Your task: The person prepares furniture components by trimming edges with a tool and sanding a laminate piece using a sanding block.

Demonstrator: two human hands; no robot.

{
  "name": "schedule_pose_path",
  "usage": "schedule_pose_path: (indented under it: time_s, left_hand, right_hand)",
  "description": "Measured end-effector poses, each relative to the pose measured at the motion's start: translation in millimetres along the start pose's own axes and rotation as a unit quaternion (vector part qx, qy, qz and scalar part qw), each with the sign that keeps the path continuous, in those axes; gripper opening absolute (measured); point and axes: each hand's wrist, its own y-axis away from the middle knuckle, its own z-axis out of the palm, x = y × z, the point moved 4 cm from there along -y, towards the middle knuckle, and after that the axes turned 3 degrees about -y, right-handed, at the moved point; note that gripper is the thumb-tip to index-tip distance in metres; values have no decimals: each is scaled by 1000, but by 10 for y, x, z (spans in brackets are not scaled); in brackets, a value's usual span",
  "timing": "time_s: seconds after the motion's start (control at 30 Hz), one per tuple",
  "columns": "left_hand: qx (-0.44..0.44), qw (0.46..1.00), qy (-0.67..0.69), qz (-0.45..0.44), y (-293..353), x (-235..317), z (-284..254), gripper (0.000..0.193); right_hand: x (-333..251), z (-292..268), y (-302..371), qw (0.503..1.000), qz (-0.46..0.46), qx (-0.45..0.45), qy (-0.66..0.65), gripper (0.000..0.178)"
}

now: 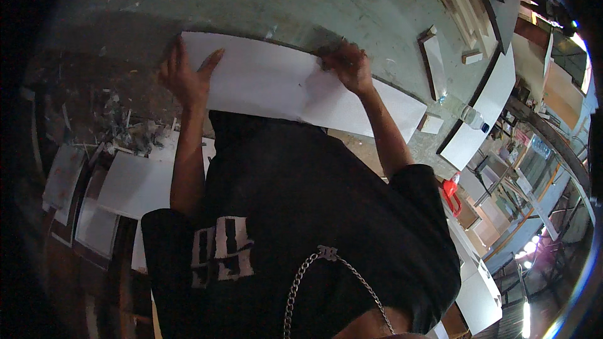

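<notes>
A long white board (264, 78) lies crosswise in front of my body, its near edge against my dark shirt. At its left end is my left hand (188, 78), the fingers along the short edge and the thumb resting on the white face. My right hand (352, 69) is at the far long edge, right of the middle, with its fingers curled over that edge; the fingertips are partly in shadow. The underside of the board is hidden.
To the right lie a narrow strip (434, 66), a small white block (431, 123), a clear bottle (472, 117) and a long white panel (480, 113). Several strips (461, 6) lie at the far right. White panels (141, 182) and scraps are at the left; a red-handled object (451, 196) is near my right elbow.
</notes>
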Motion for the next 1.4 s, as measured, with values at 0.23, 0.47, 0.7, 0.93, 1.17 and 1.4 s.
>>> schedule_pose_path:
  time_s: [0.23,0.47,0.7,0.93,1.17,1.4]
  left_hand:
    - [-17,998,48,-32,-36,18,-3,94]
    - [15,1000,8,-12,-37,-15,-14,88]
    - [13,999,43,-7,-74,48,24,89]
    - [-11,998,48,-34,-58,12,-64,89]
    - [9,1000,-20,-17,-50,-11,-74,89]
    - [-5,1000,1,-25,-50,35,-39,88]
  right_hand:
    - [66,-28,3,999,12,-7,33,5]
    - [138,-130,39,998,-5,-15,65,10]
    - [-69,377,-340,993,-60,-8,100,5]
    - [-274,-1,-150,989,-36,-52,133,9]
    - [-243,56,-149,997,46,-56,25,7]
    - [-245,297,-334,988,-97,-22,120,2]
